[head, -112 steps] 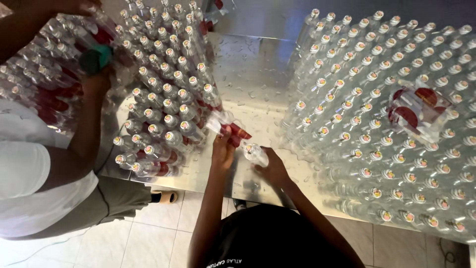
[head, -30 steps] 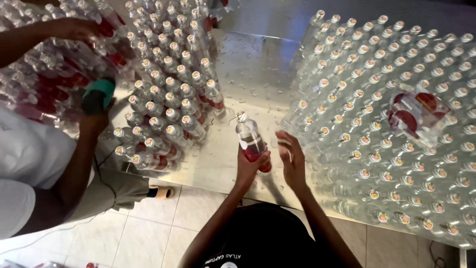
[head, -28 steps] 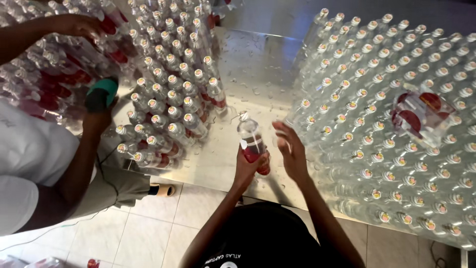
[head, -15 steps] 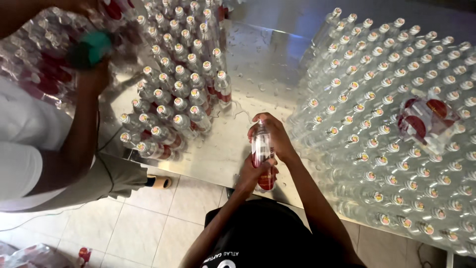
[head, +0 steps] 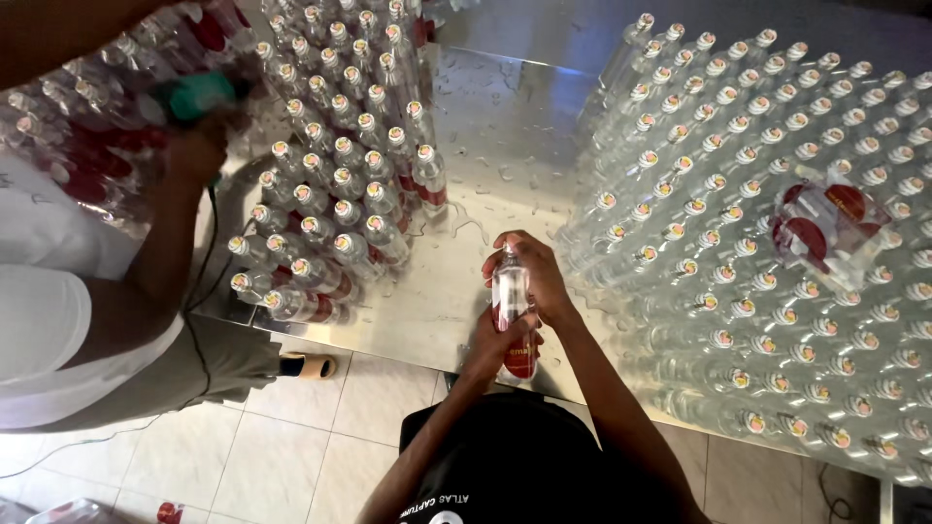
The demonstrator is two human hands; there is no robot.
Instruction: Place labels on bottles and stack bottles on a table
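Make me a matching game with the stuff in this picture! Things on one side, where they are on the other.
Things:
1. bottle with red label
2. green tool
3. red stickers sheet
4. sandal

Places:
A. on the tiled floor
B. lying on top of the bottles on the right
C. held in both hands, left hand and right hand
D. in another person's hand, top left

Pairs: 1-C, 2-D, 3-B, 4-A
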